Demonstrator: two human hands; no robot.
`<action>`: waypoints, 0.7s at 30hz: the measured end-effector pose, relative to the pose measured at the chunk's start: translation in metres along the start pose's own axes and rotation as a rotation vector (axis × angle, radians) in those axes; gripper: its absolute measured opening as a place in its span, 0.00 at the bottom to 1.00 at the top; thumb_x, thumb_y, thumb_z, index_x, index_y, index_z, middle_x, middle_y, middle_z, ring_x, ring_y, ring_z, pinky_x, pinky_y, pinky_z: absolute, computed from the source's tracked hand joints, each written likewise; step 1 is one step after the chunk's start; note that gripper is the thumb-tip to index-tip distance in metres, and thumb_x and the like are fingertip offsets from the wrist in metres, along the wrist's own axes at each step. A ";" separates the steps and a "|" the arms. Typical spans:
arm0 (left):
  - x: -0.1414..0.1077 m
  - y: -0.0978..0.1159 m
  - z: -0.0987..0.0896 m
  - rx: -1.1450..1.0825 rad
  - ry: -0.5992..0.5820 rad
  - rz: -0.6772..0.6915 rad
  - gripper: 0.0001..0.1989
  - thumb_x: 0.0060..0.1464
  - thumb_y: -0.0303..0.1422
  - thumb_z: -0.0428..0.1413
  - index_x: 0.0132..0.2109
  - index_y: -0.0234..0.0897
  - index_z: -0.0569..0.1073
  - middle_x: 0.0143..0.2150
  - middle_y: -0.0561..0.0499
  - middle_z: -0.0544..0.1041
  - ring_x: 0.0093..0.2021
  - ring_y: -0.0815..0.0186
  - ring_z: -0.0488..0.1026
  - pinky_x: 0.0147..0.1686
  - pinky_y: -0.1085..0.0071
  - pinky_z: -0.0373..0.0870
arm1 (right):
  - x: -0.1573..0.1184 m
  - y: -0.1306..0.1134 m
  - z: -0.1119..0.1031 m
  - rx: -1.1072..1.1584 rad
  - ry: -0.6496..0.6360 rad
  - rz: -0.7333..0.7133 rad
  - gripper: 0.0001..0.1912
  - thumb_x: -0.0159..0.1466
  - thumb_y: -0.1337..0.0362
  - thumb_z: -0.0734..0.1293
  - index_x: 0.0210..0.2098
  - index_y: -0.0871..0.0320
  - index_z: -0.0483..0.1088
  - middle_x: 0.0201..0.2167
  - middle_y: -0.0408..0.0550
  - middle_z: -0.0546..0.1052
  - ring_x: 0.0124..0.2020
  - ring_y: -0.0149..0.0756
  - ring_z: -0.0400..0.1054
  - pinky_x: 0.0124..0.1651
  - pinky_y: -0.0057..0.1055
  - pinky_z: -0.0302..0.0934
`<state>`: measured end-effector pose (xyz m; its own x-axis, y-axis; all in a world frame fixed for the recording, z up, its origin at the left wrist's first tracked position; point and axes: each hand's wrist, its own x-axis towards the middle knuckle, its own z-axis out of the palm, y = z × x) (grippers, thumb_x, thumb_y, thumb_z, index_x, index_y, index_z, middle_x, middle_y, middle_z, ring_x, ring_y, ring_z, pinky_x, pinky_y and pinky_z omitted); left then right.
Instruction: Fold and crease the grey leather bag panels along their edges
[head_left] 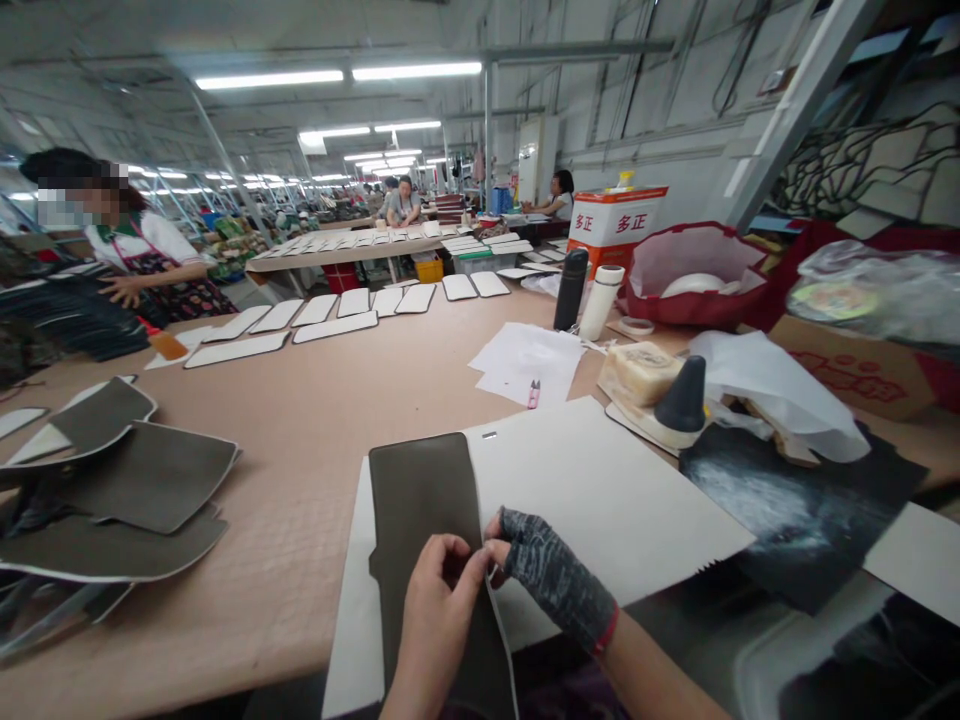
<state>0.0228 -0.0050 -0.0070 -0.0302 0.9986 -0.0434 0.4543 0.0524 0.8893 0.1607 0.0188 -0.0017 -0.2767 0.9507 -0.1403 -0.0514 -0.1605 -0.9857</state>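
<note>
A long dark olive panel (427,490) with a pale edge lies on a large white sheet (585,480) at the table's front. Bare-skinned, my left hand (444,590) rests over the panel, its thumb and fingers pinched at the right edge. My right hand (544,565), in a grey fingerless glove with a red cuff, meets it there, fingertips closed at the same edge. Whatever lies between the fingertips is too small to make out. Beyond the panel, pink-handled snips (533,394) lie on white paper (517,360).
More olive panels (150,470) are piled at left. White pieces (322,310) line the far side. Bottles (600,300), a yellowish block (643,372), a dark cone (681,395) and a red bag (694,270) stand at right. A person (142,250) works at far left.
</note>
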 end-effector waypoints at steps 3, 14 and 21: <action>0.001 0.001 -0.004 -0.011 -0.011 -0.029 0.15 0.49 0.45 0.53 0.28 0.38 0.63 0.24 0.56 0.65 0.27 0.67 0.63 0.27 0.73 0.59 | -0.001 -0.006 0.002 -0.077 -0.017 -0.027 0.04 0.52 0.67 0.61 0.22 0.59 0.63 0.19 0.39 0.66 0.23 0.29 0.64 0.27 0.26 0.60; -0.004 0.012 -0.016 0.148 -0.097 0.011 0.12 0.55 0.40 0.46 0.30 0.37 0.65 0.27 0.52 0.69 0.29 0.65 0.67 0.30 0.72 0.60 | -0.001 -0.004 0.009 -0.260 -0.005 -0.158 0.08 0.56 0.63 0.59 0.23 0.60 0.63 0.21 0.42 0.67 0.25 0.31 0.61 0.30 0.28 0.57; -0.002 0.020 -0.018 0.491 -0.107 0.039 0.09 0.53 0.32 0.46 0.29 0.37 0.68 0.28 0.49 0.72 0.29 0.65 0.69 0.29 0.72 0.60 | -0.003 0.002 0.013 -0.541 0.065 -0.223 0.07 0.56 0.66 0.57 0.26 0.59 0.65 0.26 0.47 0.70 0.29 0.35 0.64 0.36 0.33 0.59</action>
<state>0.0159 -0.0064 0.0186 0.0752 0.9936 -0.0841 0.8190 -0.0134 0.5736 0.1487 0.0120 -0.0024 -0.2553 0.9629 0.0876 0.3996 0.1876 -0.8973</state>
